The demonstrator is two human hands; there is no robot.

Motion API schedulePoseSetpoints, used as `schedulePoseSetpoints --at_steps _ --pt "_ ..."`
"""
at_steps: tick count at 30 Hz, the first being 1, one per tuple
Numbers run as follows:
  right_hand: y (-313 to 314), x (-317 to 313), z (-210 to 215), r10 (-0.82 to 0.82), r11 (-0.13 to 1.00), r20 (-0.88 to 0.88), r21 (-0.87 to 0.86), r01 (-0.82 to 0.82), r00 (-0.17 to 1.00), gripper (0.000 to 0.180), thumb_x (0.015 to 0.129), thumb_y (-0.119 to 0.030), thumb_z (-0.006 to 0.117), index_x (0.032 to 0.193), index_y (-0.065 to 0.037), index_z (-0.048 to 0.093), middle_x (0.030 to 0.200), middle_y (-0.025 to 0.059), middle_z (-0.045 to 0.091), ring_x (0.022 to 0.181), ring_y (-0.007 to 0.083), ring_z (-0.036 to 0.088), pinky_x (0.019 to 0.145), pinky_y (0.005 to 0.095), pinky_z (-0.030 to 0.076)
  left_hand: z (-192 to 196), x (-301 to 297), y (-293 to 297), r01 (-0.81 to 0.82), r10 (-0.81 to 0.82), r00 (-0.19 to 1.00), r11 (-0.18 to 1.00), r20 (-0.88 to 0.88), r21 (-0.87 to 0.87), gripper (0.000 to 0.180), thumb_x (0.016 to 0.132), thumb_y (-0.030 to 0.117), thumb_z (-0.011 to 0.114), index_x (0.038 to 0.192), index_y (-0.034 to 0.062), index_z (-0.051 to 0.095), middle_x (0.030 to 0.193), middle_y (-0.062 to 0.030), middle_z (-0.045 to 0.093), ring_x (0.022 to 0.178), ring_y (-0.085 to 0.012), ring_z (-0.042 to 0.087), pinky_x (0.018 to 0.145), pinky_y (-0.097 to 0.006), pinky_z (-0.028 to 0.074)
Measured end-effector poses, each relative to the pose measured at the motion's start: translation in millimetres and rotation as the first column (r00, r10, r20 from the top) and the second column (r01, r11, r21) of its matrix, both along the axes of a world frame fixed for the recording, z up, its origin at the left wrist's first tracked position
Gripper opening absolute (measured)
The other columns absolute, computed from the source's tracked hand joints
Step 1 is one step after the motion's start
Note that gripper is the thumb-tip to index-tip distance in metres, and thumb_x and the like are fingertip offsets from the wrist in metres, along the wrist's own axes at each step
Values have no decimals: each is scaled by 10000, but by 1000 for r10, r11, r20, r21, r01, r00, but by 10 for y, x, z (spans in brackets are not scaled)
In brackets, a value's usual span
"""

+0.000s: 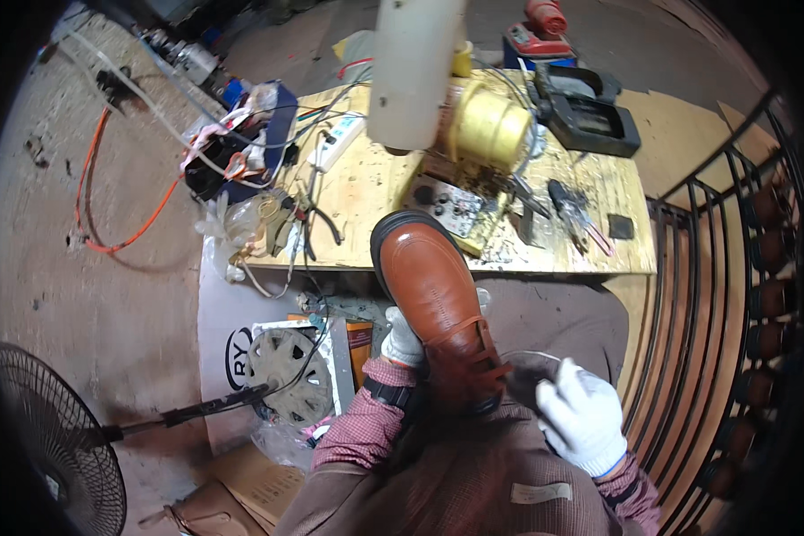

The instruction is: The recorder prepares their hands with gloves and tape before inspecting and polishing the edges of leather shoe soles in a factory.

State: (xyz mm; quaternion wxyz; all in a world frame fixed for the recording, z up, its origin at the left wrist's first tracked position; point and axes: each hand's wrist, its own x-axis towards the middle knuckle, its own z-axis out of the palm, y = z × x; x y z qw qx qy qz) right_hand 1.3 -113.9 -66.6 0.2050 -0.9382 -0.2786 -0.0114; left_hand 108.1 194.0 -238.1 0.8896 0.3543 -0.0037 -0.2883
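A reddish-brown leather lace-up shoe (433, 286) with a black sole edge stands tilted over my lap, toe pointing away from me. My left hand (402, 339), in a white glove, grips it from the left and beneath; most of the fingers are hidden behind the shoe. To the right of the laces, my right hand (582, 420), also white-gloved, is closed with its fingers bent. A dark, motion-blurred thing (529, 382) shows at its fingertips, beside a thin pale strand (538, 354). What that dark thing is cannot be made out.
Ahead is a low wooden bench (348, 255) with a yellow machine part (487, 125), pliers-like tools (572, 214), a power strip (338, 141) and a black tray (590, 116). A black metal rack (670, 295) stands right. A fan (58, 447) stands left, with cables around.
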Motion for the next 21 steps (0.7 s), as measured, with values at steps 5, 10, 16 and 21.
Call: schedulePoseSetpoints --at_steps 5,10,16,21 --pt "-19 -87 25 235 969 62 -89 -229 970 510 886 -136 669 1395 -172 676 1180 92 665 894 256 684 779 387 607 -55 -196 -222 -10 12 1000 990 13 -142 1299 855 1025 435 1717 66 283 1693 -240 435 1507 -460 482 1261 -578 423" --pt "-344 -376 379 -124 986 -92 98 133 988 237 925 -328 734 946 -96 692 740 156 642 671 418 647 647 514 521 378 -131 -1229 267 -229 962 909 150 -320 1127 946 900 401 1732 103 267 1713 -195 413 1509 -400 487 1278 -593 373" --pt "-850 -1700 1717 -641 761 -175 -15 649 747 380 892 -501 787 844 -128 735 665 130 633 631 355 697 589 427 536 940 -191 -1721 396 -541 760 824 359 404 930 1114 749 359 1766 94 256 1690 -270 435 1464 -360 505 1255 -492 353" --pt "-972 -2659 1686 -963 61 234 -296 953 134 516 837 -566 790 784 -55 747 693 188 663 679 370 726 630 432 575 864 -253 -1739 388 -451 885 851 115 353 857 1125 722 384 1715 101 381 1529 -214 605 1210 -290 643 1107 -436 465"
